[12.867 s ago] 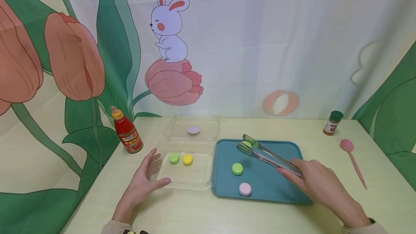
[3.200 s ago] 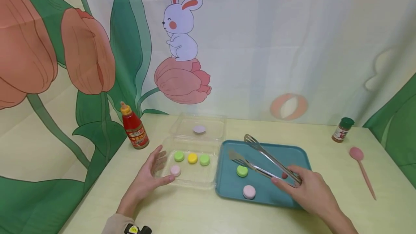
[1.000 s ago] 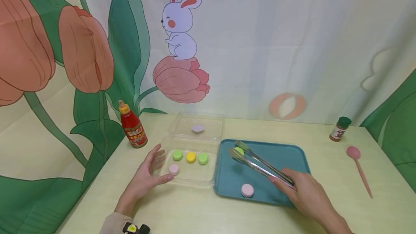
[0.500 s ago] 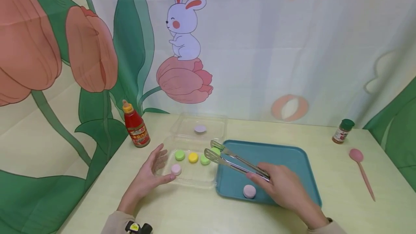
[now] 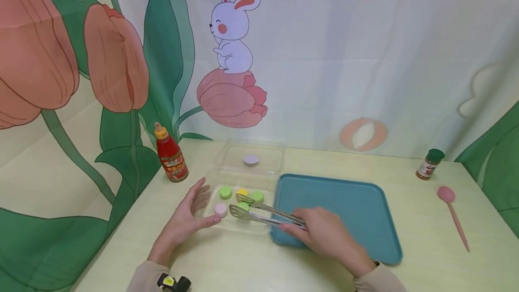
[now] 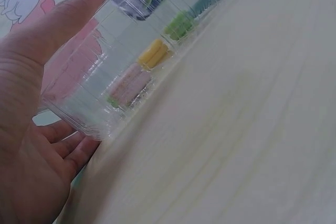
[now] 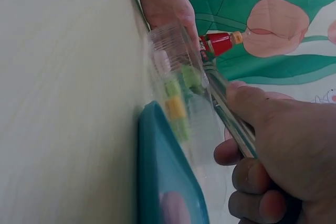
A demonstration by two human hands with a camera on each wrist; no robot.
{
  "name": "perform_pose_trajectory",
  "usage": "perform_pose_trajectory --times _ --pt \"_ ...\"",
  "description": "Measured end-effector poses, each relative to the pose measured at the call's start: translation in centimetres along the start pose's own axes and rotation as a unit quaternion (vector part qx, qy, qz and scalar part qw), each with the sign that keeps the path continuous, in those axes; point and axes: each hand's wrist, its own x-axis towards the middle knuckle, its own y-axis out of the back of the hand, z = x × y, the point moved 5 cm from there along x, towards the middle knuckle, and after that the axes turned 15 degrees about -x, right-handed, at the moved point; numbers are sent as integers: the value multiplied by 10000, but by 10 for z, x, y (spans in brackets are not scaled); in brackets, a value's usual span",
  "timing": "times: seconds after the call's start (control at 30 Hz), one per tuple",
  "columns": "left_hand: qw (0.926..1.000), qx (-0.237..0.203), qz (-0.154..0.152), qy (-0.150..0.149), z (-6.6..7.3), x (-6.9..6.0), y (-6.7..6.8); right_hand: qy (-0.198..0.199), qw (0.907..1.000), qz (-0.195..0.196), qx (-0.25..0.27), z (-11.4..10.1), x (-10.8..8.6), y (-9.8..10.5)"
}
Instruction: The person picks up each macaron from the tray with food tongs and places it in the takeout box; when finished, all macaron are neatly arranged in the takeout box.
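In the head view, my right hand [image 5: 326, 231] holds metal tongs [image 5: 265, 219] over an open clear plastic box [image 5: 253, 227]. A green macaron [image 5: 243, 207] sits between the tong tips, low inside the box; whether it touches the bottom I cannot tell. Around it in the box are another green macaron [image 5: 225, 192], a yellow macaron [image 5: 242, 192], a third green one, and a pink macaron [image 5: 220, 210]. My left hand [image 5: 182, 217] rests about the box's left front corner, thumb extended along the front. The right wrist view shows a pink macaron [image 7: 174, 208] on the tray, hidden in the head view.
A blue tray [image 5: 340, 193] lies right of the box. The box's clear lid [image 5: 269, 159] is folded back behind it. A red sauce bottle [image 5: 172, 159] stands at the left, a green-capped spice jar [image 5: 430, 166] and pink spoon [image 5: 452, 208] at the right. A printed curtain [image 5: 316, 66] hangs behind.
The tongs gripped the green macaron on the tray, lifted it, and carried it left into the box. Over the longer span, another green and a pink macaron entered the box. My left hand stayed put.
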Motion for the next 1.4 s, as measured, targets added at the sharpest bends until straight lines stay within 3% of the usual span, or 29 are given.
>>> perform_pose_trajectory --times 0.27,0.5,1.13,1.4 --pt "10000 1 12 45 2 -1 1 66 9991 -230 -353 -24 20 9" --pt "10000 23 -31 -19 1 0 -1 -22 9989 -307 -341 -38 28 10" --pt "10000 -62 -47 -23 -3 0 0 -50 9990 -364 -251 -36 24 9" --pt "10000 57 -3 -15 -2 -1 1 -471 9985 -244 -99 -25 17 17"
